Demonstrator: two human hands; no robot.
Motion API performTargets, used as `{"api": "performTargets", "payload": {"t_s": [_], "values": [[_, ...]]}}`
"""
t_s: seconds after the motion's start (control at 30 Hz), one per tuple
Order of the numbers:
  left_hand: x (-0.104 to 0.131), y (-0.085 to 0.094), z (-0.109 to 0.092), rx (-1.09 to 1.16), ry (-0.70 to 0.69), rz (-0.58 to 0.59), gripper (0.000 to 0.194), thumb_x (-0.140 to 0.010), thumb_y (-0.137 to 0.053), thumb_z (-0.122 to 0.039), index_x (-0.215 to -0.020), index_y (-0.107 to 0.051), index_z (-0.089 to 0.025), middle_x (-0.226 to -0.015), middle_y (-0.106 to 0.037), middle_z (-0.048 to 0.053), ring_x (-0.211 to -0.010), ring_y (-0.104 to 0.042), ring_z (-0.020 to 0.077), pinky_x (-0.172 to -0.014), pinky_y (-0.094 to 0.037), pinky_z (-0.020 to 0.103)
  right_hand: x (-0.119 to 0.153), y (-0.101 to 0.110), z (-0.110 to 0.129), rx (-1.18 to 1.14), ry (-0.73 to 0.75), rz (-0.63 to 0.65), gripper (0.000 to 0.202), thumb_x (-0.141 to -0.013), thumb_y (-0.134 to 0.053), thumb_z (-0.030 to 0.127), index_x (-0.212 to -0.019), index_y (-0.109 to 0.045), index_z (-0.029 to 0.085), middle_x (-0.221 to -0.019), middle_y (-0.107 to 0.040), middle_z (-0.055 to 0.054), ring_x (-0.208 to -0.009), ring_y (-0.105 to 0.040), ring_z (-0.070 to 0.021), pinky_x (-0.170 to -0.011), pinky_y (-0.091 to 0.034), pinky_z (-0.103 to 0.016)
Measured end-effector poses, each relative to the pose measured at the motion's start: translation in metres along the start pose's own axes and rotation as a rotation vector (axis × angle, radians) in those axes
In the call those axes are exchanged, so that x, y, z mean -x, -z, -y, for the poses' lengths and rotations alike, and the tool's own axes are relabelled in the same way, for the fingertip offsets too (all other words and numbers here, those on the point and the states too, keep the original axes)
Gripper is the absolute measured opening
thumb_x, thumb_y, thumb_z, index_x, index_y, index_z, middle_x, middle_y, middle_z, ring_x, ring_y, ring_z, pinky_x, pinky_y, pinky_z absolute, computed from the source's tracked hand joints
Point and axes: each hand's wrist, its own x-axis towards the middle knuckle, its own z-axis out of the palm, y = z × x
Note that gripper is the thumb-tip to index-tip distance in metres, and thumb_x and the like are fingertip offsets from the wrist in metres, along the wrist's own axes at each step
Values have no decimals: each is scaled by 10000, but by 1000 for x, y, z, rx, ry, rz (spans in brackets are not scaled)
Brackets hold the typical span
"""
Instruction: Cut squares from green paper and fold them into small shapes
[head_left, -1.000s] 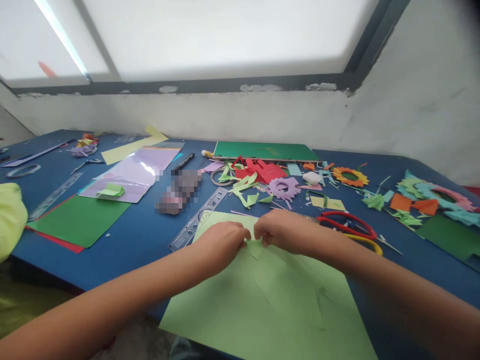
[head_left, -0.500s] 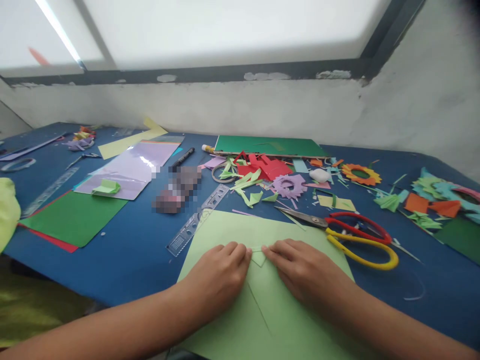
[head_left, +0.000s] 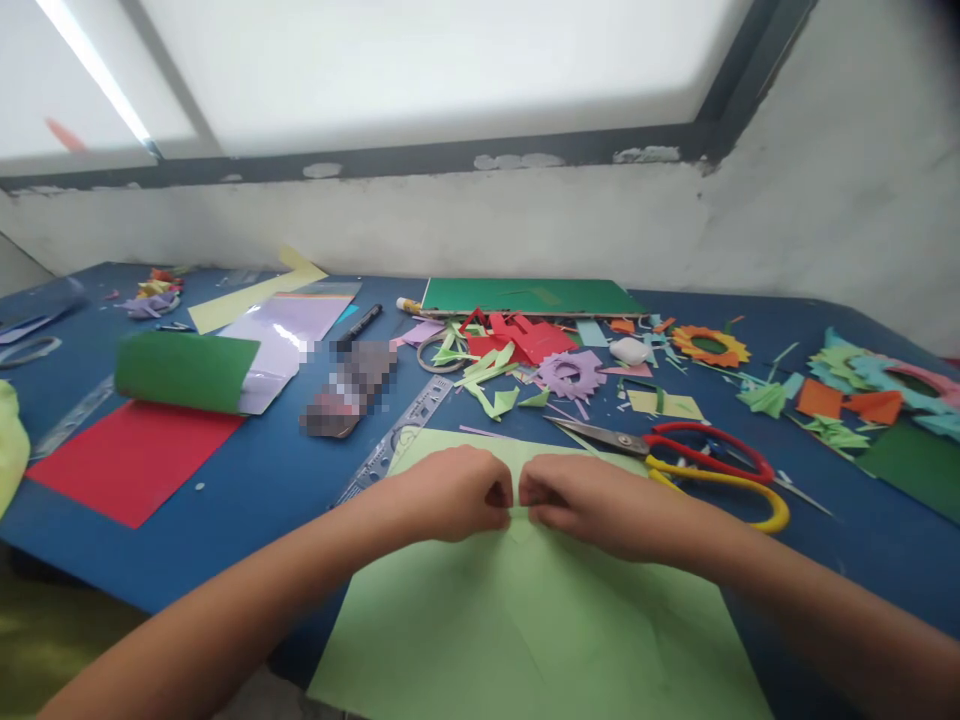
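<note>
A large light green sheet [head_left: 525,630] lies at the table's front edge, with a small folded piece of light green paper near its upper middle. My left hand [head_left: 457,492] is closed in a pinch on the small folded paper. Facing it across a narrow gap, my right hand [head_left: 581,500] pinches the same paper from the other side. The fingers hide most of the piece. Scissors with red and yellow handles [head_left: 712,475] lie just beyond my right hand. A clear ruler [head_left: 416,420] rests partly behind my left wrist.
Paper scraps [head_left: 517,340], a purple paper ring [head_left: 571,375] and a white lump [head_left: 630,350] lie farther back. At left are a red sheet [head_left: 139,460], a raised, curled green sheet [head_left: 187,370] and a person's yellow-green sleeve [head_left: 11,440].
Both my hands have risen slightly, with the fingers curled inward over the small paper. At left, the green sheet has lifted and curled back, uncovering the red sheet.
</note>
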Motion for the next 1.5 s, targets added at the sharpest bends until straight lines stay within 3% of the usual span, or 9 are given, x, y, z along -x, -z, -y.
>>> {"api": "performTargets", "payload": {"t_s": [0.3,0.43,0.57,0.8,0.9,1.07,1.17,1.3,1.5], "values": [[3,10,19,533,-279,-12,149,-846,-524,-218,-901,-643,-147,-784,-612,3,-677,-511,93,-577,-377,170,4,14,-8,-347,164,-18,78,-879,-453,208,-845,-521,195,-823,-551,-3,-752,-502,-137,-676,-408,-249],[-1,7,24,864,-251,75,146,-830,-565,-267,-860,-636,-143,-698,-580,-3,-640,-525,91,-564,-397,175,1,11,-11,-421,270,-143,105,-890,-462,239,-816,-523,195,-838,-540,-14,-764,-503,-137,-698,-415,-266],[-3,2,26,986,-230,89,146,-806,-601,-285,-828,-637,-145,-694,-584,-6,-634,-538,86,-571,-409,177,-1,6,-15,-428,312,-213,106,-889,-466,212,-799,-520,195,-816,-537,-15,-738,-502,-131,-675,-420,-261],[-8,-7,20,998,-222,-117,221,-674,-725,-237,-858,-633,-157,-837,-627,24,-772,-574,136,-612,-423,207,-4,-2,-19,-423,306,-396,140,-824,-583,264,-720,-522,191,-739,-532,3,-667,-492,-124,-615,-410,-242],[-10,-10,18,1031,-214,-157,180,-675,-718,-237,-809,-649,-139,-751,-640,23,-698,-578,131,-597,-427,217,-5,-2,-20,-427,276,-398,161,-822,-585,278,-698,-539,188,-704,-551,9,-637,-503,-117,-594,-406,-231],[-9,-9,17,938,-165,-407,203,-651,-750,-292,-659,-645,-119,-641,-637,12,-587,-545,102,-556,-416,204,-2,4,-19,-443,234,-337,233,-851,-535,397,-801,-628,190,-759,-640,-15,-693,-577,-139,-627,-438,-237],[-7,-8,17,843,-170,-501,207,-676,-735,-305,-653,-643,-122,-640,-643,13,-590,-556,102,-560,-434,201,-1,4,-16,-382,192,-395,217,-832,-567,395,-831,-654,197,-779,-676,-18,-703,-605,-151,-637,-450,-239],[-8,-10,17,716,-187,-560,158,-741,-677,-279,-708,-648,-127,-688,-659,20,-640,-594,116,-586,-481,205,-2,-2,-13,-292,176,-519,208,-875,-499,334,-839,-653,199,-762,-689,-21,-670,-620,-156,-609,-453,-246],[-5,-14,10,668,-221,-555,144,-802,-613,-219,-897,-705,-163,-832,-717,37,-745,-650,147,-655,-505,223,-3,-7,-12,-225,186,-557,186,-883,-464,238,-828,-635,191,-745,-686,-18,-671,-625,-148,-635,-451,-243]]}}
